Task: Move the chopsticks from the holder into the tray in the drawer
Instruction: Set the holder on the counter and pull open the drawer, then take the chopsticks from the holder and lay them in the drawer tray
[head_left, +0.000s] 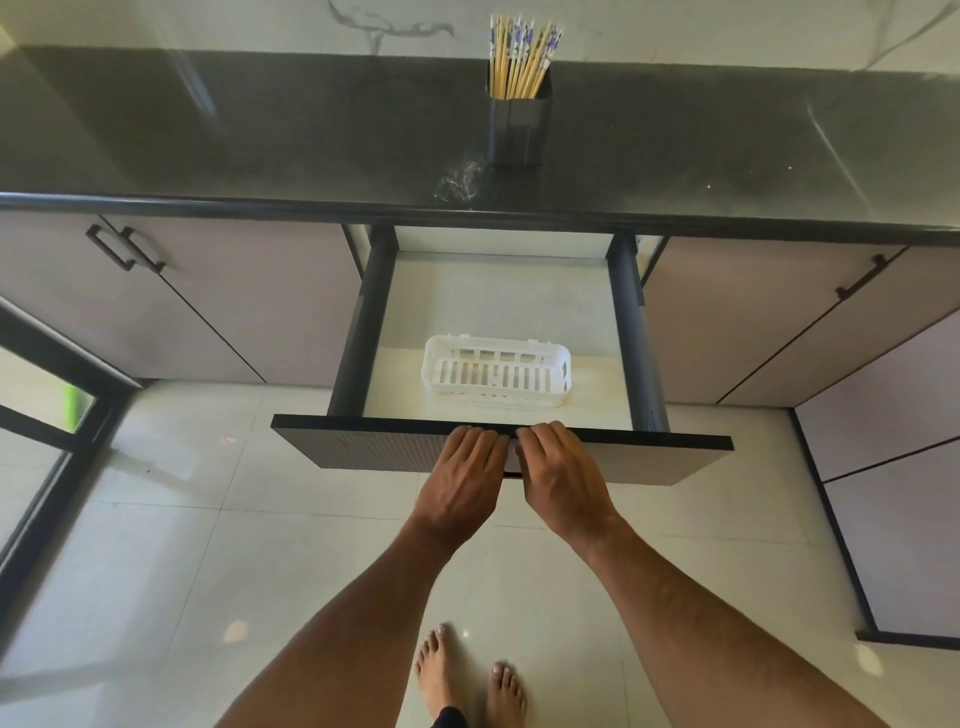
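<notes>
Pale floor tiles (208, 545) and mauve cabinet doors (249, 306) are seen beneath a dark bench (260, 140) that runs along a marbled wall. Near the back of the bench a dark holder (518, 130) stands upright, and the chopsticks (522, 54) are bunched in it, their patterned ends fanned upward. Below it, the drawer (498, 301) is pulled out, and a white slotted tray (497, 371) is set on its pale floor close to the front panel, with nothing in it. The left hand (462, 480) and right hand (563, 478) are laid side by side on the top edge of the drawer front, fingers (475, 439) curled over it and held close together. Two bare feet (470, 675) are visible on the tiles.
</notes>
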